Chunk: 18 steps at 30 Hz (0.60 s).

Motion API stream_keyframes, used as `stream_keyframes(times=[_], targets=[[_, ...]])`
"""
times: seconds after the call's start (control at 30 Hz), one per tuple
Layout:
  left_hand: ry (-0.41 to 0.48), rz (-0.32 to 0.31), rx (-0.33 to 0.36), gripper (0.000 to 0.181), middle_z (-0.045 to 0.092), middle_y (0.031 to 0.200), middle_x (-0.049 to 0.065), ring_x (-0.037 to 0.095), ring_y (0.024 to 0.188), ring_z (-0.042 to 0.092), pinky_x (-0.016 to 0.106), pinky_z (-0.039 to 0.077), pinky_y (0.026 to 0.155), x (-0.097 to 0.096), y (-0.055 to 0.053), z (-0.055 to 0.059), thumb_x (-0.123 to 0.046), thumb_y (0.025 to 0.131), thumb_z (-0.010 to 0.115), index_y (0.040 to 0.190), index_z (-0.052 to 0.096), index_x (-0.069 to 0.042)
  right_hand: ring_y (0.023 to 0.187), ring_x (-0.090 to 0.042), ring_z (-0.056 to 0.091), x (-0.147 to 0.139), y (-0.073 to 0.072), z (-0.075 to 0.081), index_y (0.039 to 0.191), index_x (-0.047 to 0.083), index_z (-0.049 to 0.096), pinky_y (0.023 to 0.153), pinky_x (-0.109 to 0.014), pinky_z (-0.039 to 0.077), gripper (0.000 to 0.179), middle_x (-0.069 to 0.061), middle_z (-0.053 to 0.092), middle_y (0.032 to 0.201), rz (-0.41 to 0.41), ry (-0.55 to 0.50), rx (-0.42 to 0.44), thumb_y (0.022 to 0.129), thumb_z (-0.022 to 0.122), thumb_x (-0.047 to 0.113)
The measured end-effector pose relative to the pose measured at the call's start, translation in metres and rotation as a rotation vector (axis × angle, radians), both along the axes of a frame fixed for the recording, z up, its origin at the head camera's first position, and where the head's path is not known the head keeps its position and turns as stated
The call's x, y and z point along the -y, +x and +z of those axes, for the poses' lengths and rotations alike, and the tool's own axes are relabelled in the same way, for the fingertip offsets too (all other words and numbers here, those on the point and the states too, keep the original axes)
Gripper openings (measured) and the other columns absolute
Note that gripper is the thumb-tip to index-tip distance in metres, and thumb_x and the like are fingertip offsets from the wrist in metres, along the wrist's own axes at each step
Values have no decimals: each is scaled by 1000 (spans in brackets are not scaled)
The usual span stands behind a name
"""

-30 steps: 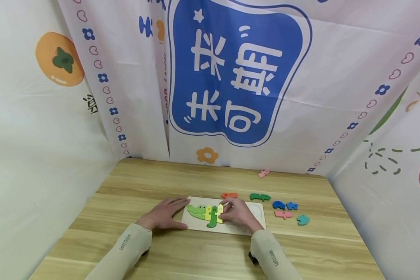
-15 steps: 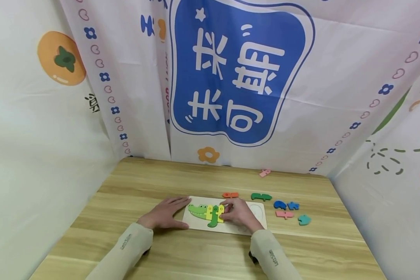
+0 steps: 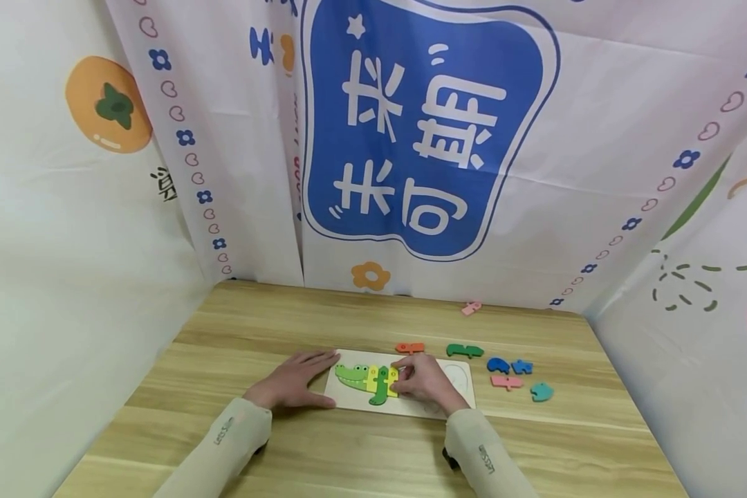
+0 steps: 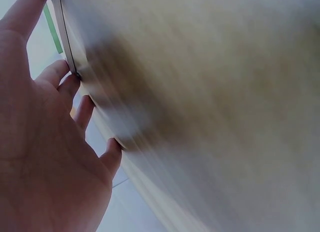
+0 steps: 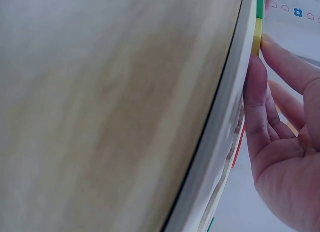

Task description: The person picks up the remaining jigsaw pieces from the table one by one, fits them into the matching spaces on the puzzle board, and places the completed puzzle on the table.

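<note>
A white wooden puzzle board (image 3: 404,407) lies on the table, with a green crocodile head piece (image 3: 351,375) at its left part. Right of the head come a yellow piece (image 3: 371,384) and a green leg piece (image 3: 378,397). My right hand (image 3: 428,379) pinches a second yellow puzzle piece (image 5: 257,38) between thumb and index finger, down at the board beside the green leg. My left hand (image 3: 295,380) rests at the board's left end, thumb and fingers spread, fingertips touching its edge. The right hand covers part of the board's middle.
Loose pieces lie behind and right of the board: orange (image 3: 409,348), dark green (image 3: 465,351), two blue (image 3: 498,365), pink (image 3: 506,382) and teal (image 3: 541,392). Another pink piece (image 3: 471,308) sits near the back edge. Printed cloth (image 3: 255,207) walls surround the wooden table (image 3: 255,318).
The yellow piece in my right hand has shifted very slightly and sits close against the green leg piece. My left hand has stayed at the board's left end.
</note>
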<state>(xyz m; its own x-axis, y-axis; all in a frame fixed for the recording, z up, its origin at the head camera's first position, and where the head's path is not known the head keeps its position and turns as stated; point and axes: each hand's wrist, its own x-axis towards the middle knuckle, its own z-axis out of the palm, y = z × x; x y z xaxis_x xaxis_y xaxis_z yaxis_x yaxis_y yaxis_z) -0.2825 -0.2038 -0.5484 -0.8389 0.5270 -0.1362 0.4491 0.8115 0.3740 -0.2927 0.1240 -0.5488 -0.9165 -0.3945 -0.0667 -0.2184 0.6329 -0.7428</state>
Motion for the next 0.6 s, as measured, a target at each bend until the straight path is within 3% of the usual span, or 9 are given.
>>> stream_keyframes(times=[0.4,0.6], targets=[[14,7,-11,103,31,170,7,40,155,28,67,22,124,1,2,-6,-74,84,69,165,31,-23,65,-10,60,0,3,1,125,0,74,58,-23,48,45,3,71,74,-7,-18,46,84,87,13],[0,23,10,102,29,171,2,35,158,25,64,20,126,-1,-2,-5,-75,84,69,165,29,-27,67,-10,60,-1,1,4,129,1,71,62,-23,48,50,3,70,76,-10,-9,52,83,87,12]])
